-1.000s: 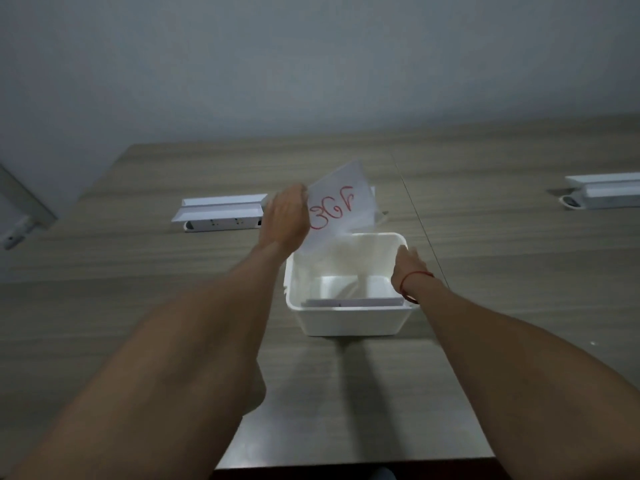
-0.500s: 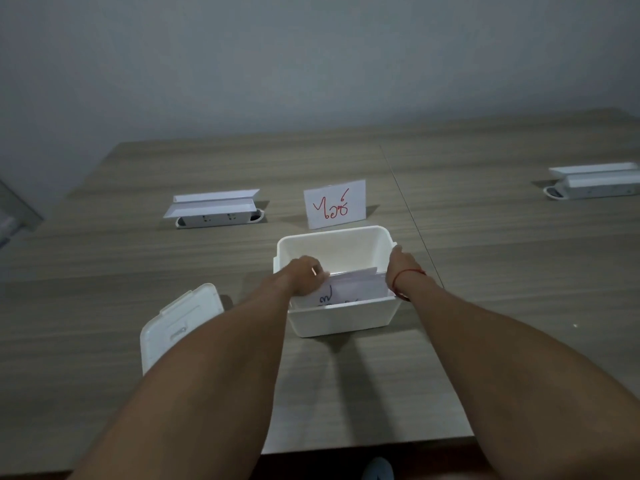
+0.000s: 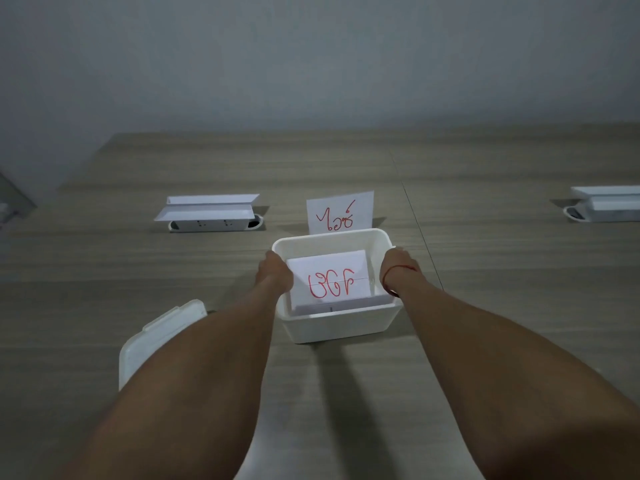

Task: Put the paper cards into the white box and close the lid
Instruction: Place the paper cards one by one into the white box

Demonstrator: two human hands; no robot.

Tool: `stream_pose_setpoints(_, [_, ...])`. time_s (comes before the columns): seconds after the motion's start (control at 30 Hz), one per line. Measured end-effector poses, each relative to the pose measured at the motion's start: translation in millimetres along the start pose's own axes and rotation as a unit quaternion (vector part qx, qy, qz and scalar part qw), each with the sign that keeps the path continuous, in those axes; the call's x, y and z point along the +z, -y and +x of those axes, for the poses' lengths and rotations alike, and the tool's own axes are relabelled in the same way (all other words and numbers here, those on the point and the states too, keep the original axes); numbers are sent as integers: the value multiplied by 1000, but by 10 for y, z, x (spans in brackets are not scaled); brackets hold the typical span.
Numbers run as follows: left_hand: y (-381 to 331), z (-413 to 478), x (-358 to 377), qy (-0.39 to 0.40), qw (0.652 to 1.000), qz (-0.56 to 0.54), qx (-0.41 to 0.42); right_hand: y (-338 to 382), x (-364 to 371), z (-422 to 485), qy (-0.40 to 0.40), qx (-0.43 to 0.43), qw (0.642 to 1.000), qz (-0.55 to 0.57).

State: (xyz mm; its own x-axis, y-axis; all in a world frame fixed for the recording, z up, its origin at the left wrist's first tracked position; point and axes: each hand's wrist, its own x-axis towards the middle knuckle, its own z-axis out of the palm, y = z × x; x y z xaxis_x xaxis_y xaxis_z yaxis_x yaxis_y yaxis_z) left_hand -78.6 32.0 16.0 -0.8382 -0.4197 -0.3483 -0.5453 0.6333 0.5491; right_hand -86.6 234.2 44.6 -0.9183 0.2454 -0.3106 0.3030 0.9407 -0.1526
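Observation:
The white box [image 3: 339, 323] stands open at the table's middle. Inside it a paper card [image 3: 330, 282] with red writing leans face up. My left hand [image 3: 274, 274] lies over the box's left rim, its fingers hidden at the card's left edge, so a grip does not show. My right hand [image 3: 394, 265], a red string at its wrist, holds the box's right wall. A second paper card [image 3: 341, 213] with red writing stands upright just behind the box. The white lid [image 3: 156, 341] lies flat to the left, partly under my left forearm.
A white power strip with folded paper on top [image 3: 209, 214] sits at the back left. Another one [image 3: 606, 204] is at the far right edge. A seam [image 3: 419, 230] runs down the wooden table right of the box.
The card that my left hand held above the box has gone down into it and now leans inside. The standing card and the lid have come into sight. My right hand stayed on the box.

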Motion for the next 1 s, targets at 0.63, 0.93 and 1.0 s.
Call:
stream_pose_setpoints(0.63, [-506, 1083, 2, -61, 998, 19, 17, 895, -241, 1670, -96, -202, 974, -41])
stream_pose_setpoints(0.93, [-518, 1199, 53, -74, 997, 16, -10, 909, -216, 1880, -69, -202, 975, -52])
stream_pose_setpoints(1.0, [-526, 1185, 49, -74, 997, 20, -11, 899, -201, 1857, -54, -206, 977, -33])
